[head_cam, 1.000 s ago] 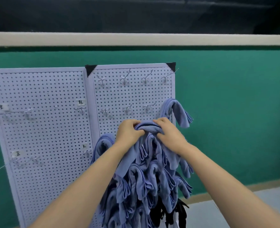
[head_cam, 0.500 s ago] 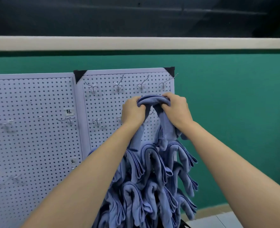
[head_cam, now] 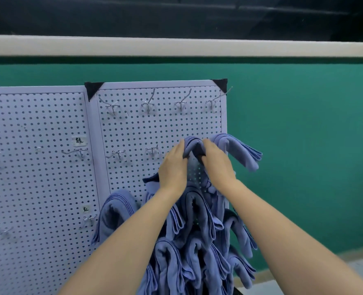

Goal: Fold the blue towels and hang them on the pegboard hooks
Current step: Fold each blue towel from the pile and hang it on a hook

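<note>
A folded blue towel is draped over a hook in the second row of the white pegboard. My left hand grips its left side and my right hand grips its right side, just below the fold. Another folded blue towel hangs on the hook right beside it at the board's right edge. Several more folded blue towels hang in rows below my hands, and one hangs at the lower left of that panel. The hook under the held towel is hidden.
Bare metal hooks line the top row, and others stand left in the second row. A second pegboard panel with small labels and hooks stands to the left. A green wall lies behind, with floor at the lower right.
My hands carried the folded towel up from the lower rows and then settled it lower onto the second-row hook, beside the towel at the right edge. The view shifted.
</note>
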`<state>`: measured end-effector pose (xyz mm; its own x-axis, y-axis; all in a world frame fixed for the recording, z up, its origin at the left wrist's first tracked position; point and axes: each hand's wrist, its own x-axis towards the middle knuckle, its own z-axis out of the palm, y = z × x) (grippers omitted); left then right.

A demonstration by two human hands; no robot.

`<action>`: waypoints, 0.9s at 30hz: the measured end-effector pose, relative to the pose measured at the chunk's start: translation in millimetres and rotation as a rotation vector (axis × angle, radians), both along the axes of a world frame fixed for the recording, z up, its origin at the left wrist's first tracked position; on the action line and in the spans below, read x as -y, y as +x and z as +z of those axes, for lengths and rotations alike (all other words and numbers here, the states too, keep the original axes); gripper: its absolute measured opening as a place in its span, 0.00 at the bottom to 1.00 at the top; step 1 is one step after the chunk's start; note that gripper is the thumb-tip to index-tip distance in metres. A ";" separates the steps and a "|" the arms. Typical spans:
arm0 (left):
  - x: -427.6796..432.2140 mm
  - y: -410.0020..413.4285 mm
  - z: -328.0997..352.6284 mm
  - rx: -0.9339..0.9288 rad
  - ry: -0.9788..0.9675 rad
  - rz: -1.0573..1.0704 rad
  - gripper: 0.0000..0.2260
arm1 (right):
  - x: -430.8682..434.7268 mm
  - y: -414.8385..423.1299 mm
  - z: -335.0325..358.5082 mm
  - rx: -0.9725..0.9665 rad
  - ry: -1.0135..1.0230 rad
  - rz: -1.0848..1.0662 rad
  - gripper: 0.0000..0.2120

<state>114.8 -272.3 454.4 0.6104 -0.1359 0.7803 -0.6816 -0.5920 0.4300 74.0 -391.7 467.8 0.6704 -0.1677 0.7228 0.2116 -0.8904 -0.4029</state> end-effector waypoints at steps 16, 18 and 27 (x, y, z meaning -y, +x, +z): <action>-73.3 -81.9 -25.9 -0.227 0.016 -0.064 0.14 | -32.3 -97.5 -32.5 -0.054 0.071 0.092 0.19; -91.0 -100.8 -40.2 -0.248 0.014 -0.059 0.12 | -46.8 -115.8 -50.0 -0.106 0.077 0.117 0.17; -171.9 -157.9 -162.4 -0.531 0.048 0.017 0.09 | -110.2 -165.8 -175.3 -0.454 0.020 0.196 0.13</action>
<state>-43.1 -100.4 292.0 0.9223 -0.1500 0.3561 -0.3670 -0.6287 0.6856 -91.8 -281.5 292.4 0.9373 -0.0180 0.3481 0.1733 -0.8424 -0.5102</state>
